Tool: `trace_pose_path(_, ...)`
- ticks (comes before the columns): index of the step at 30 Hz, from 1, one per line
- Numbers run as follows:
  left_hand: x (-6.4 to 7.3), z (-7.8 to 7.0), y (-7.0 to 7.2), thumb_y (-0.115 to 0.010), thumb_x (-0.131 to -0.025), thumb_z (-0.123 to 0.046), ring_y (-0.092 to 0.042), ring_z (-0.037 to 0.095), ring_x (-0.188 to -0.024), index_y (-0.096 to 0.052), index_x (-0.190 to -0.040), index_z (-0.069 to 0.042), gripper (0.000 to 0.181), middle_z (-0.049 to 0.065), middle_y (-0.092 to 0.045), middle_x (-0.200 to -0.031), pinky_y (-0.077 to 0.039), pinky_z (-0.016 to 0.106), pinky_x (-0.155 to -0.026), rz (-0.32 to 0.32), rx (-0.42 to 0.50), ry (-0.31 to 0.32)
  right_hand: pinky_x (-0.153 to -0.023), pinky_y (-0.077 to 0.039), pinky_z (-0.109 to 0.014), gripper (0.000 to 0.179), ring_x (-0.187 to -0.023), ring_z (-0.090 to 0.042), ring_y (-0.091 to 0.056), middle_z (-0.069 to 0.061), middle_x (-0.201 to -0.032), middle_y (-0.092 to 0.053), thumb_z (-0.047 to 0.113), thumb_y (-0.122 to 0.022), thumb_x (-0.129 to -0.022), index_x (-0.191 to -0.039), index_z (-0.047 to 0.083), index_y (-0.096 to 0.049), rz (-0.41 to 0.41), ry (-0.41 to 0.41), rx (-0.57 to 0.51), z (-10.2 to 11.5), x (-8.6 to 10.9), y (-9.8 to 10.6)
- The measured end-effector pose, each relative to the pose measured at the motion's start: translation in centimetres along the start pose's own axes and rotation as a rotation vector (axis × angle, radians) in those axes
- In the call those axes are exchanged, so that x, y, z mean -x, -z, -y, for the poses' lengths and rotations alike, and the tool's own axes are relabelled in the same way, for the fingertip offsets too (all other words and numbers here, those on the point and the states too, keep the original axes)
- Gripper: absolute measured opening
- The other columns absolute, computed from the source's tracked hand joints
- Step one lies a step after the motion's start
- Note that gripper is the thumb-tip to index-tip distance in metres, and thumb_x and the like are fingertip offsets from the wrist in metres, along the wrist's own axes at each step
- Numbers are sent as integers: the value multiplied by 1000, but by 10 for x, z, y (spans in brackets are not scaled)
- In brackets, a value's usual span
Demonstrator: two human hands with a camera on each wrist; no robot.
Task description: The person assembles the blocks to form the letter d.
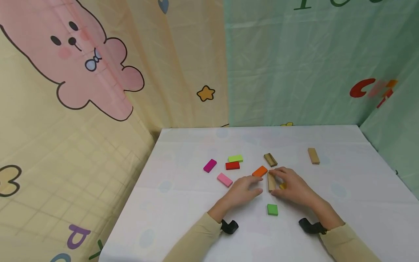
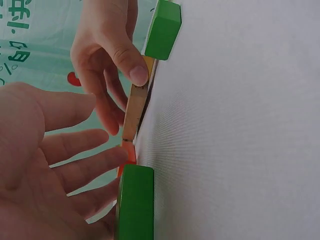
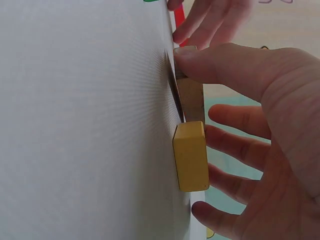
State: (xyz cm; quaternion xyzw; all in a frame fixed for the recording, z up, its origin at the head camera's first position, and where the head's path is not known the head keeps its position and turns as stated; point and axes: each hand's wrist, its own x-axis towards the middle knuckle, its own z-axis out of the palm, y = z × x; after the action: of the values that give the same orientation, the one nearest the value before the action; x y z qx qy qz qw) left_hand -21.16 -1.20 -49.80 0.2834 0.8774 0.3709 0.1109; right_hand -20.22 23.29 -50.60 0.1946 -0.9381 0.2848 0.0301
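My right hand (image 1: 292, 187) pinches a plain wooden block (image 1: 271, 182) by its ends, with the thumb at the near end. A dark gap or shadow runs under this block in the right wrist view. Close by the right hand's fingers is a yellow block (image 3: 191, 156). Opposite, my left hand (image 1: 242, 191) holds nothing, its fingers spread and relaxed. Beside those fingers stands a green block (image 2: 136, 200), hidden beneath the hand in the head view. An orange block (image 1: 260, 171) lies just beyond the fingertips, and another green block (image 1: 272, 209) lies nearer me.
Left of the hands lie a pink block (image 1: 224, 180), a magenta block (image 1: 210, 166), a red block (image 1: 232, 165) and a lime block (image 1: 235, 158). Farther back are a grooved wooden block (image 1: 270, 159) and a plain one (image 1: 313, 156). Printed curtains (image 1: 288, 65) border the white table (image 1: 163, 225).
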Motion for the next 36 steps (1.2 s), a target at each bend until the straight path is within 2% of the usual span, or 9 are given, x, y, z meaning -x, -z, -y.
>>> trace_pose_path(10,-6,-1,-9,-68,-98,-27,-53,9,-123,-65,-136,-18,39,-12,-63,-132,-42,26,-103,-23,-143,-37,-98,-44,-60,69,-124,-39,-49,-16,-136,-54,21,-88,-78,-139,7,-60,24,23,9,2,2,0)
trace_pose_path(15,-8,-4,-13,-67,-98,-29,-52,10,-116,-67,-135,-21,37,-10,-64,-128,-44,23,-96,-55,-232,-55,-97,-44,-60,69,-123,-39,-51,-14,-135,-55,23,-89,-77,-138,9,-61,29,41,23,1,2,0)
trace_pose_path(23,-8,-11,-19,-67,-99,-32,-50,13,-119,-66,-135,-29,37,-9,-61,-132,-44,26,-98,-85,-279,-11,-96,-45,-60,70,-122,-37,-51,-13,-135,-55,26,-89,-78,-139,9,-60,36,61,17,1,4,-1)
trace_pose_path(36,-14,-15,-26,-70,-94,-46,-46,12,-106,-68,-132,-36,39,-8,-59,-117,-40,22,-83,-126,-445,-25,-96,-44,-60,73,-123,-36,-50,-12,-134,-54,28,-88,-78,-142,11,-58,61,39,28,-3,2,-3)
